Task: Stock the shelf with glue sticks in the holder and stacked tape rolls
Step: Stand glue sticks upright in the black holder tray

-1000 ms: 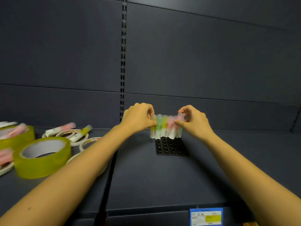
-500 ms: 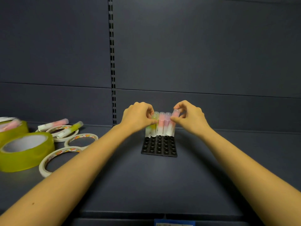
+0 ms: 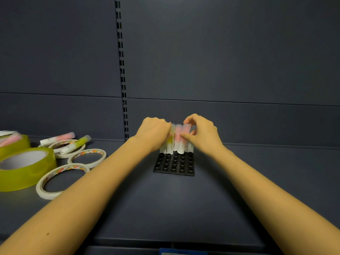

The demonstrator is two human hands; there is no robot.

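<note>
Several tape rolls [image 3: 27,173] lie well left of the left hand [image 3: 153,134], two loose glue sticks [image 3: 57,138] resting among them; that hand's curled fingers grip the upright glue sticks [image 3: 177,142] in the back row of the holder [image 3: 174,165]; the right hand [image 3: 202,134] pinches them from the other side.

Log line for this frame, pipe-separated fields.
phase: seating glue sticks in holder back row | left hand: grips sticks | right hand: pinches sticks | holder: front holes empty | tape rolls: loose at left
</note>
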